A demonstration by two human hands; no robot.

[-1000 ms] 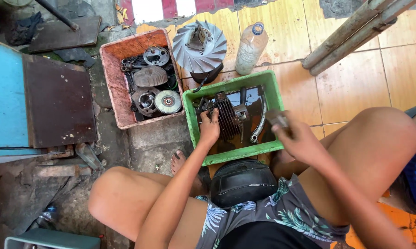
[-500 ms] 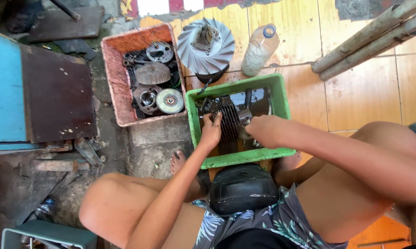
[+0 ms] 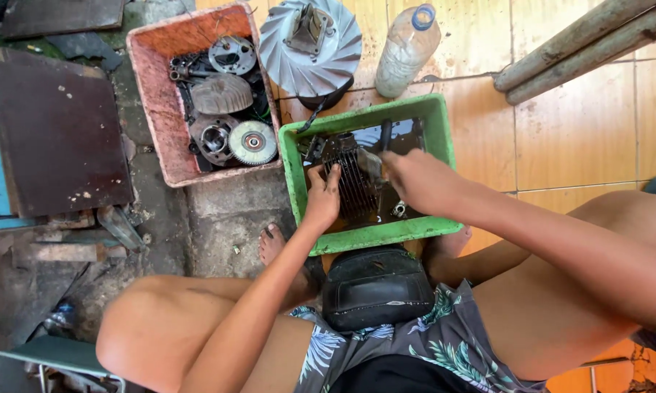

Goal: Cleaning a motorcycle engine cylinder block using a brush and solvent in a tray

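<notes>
Left hand (image 3: pixel 322 200): rests on the left edge of the finned engine cylinder (image 3: pixel 356 183), fingers curled against the fins, steadying it.
Right hand (image 3: pixel 415 178): reaches in from the right, fingers pinched on a small grey piece at the cylinder's top; what the piece is cannot be told.
Engine cylinder: lies inside the green crate (image 3: pixel 440 127), on its oily floor, among loose dark parts.
Good practice: keeping the left hand firm on the fins probably stops the cylinder rolling while the right hand works; oil makes slipping likely.
Surroundings: a red crate (image 3: pixel 150 109) of gears and discs stands just left; a finned metal fan wheel (image 3: pixel 310 44) and plastic bottle (image 3: pixel 406 51) stand beyond, on the tiled floor (image 3: pixel 575 138).
</notes>
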